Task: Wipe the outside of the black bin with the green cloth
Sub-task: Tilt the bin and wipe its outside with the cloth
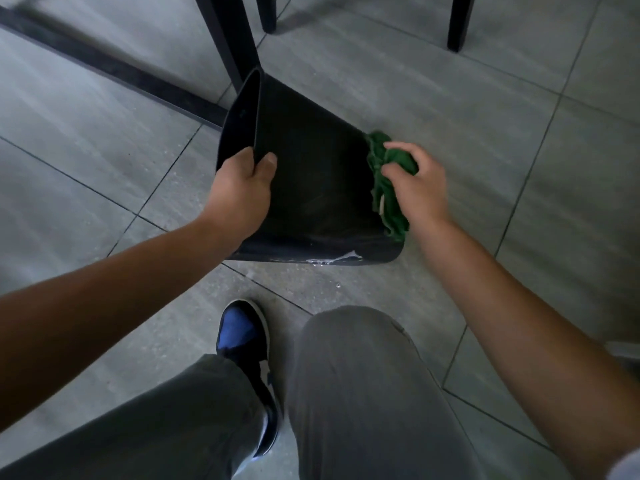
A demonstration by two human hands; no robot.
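So the black bin (311, 174) is tipped over onto its side on the grey tile floor (485, 116), open mouth pointing off to the person's left and the base end toward the right. The left hand (239, 192) has it by the rim: thumb pressed on the outer wall, the other fingers hooked over the edge into the opening, so it's clamped on that lip pretty firmly. The right hand (415, 188) is over at the base end with the green cloth (388, 199) bunched up under it. The cloth is squashed between the palm and the bin's far right side, and it spills out below the hand down toward the floor. The index finger sits on top of the wad and the thumb comes in from the near side, so the fingers are curled round the cloth rather than flat; the other fingertips are hidden behind the fabric and I can't tell how they lie. There's a whitish wet-looking streak (332, 259) along the bin's lower edge nearest the person, with a couple of small droplets on the tile just below it. Person's crouched or leaning in, grey trousers (363, 393), one blue and black sneaker (242, 334) planted just short of the bin. Black furniture legs (228, 39) stand right behind the bin.
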